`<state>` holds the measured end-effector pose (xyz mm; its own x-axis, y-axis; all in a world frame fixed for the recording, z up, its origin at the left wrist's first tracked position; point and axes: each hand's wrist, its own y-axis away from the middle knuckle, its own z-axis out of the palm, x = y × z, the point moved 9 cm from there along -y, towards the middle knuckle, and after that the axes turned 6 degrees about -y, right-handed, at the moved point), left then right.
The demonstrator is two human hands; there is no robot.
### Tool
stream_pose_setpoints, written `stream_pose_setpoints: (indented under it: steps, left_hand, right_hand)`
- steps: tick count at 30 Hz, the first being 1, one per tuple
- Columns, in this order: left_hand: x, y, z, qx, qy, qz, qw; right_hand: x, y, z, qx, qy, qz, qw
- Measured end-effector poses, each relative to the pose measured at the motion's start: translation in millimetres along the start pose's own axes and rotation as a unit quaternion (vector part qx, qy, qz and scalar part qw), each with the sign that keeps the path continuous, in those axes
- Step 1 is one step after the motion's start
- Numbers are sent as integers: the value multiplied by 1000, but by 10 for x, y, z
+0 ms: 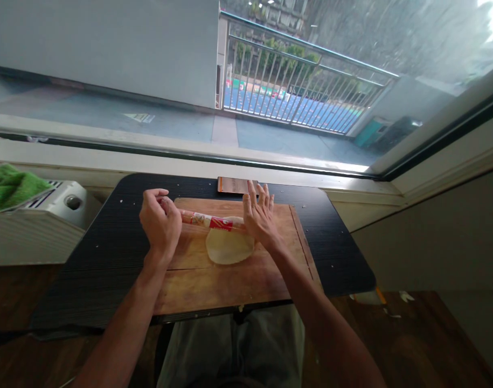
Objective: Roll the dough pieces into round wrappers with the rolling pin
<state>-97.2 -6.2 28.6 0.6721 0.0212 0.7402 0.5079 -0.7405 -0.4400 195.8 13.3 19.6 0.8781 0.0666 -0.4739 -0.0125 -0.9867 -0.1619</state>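
Observation:
A wooden rolling pin [198,218] with a red and white printed wrap lies across the far part of a flat, round sheet of dough [230,247]. The dough rests on a wooden board [193,291]. My left hand [160,221] is closed at the pin's left end, fingers curled around it. On the right end, my right hand [259,215] presses with its palm, fingers stretched out and slightly spread. That end of the pin is partly hidden under the hand.
The board sits on a black table [339,253] against a window sill. A phone-like flat object [232,185] lies beyond the board. At left is a white appliance [64,199] with a green towel [15,188]. A railing [294,81] stands outside the glass.

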Motion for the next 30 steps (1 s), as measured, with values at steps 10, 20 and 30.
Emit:
stream_pose_setpoints:
  steps: [10, 20, 30]
  left_hand:
    - [-26, 9, 16, -1, 16, -2, 1000]
    - [-6, 9, -15, 12, 16, -1, 1000]
    - [1, 17, -21, 7, 14, -11, 1000]
  right_hand:
    - [-307, 729, -69, 13, -13, -20, 1000]
    - [-56, 326, 8, 8, -39, 9, 999]
    - [-48, 85, 48, -29, -17, -27, 999]
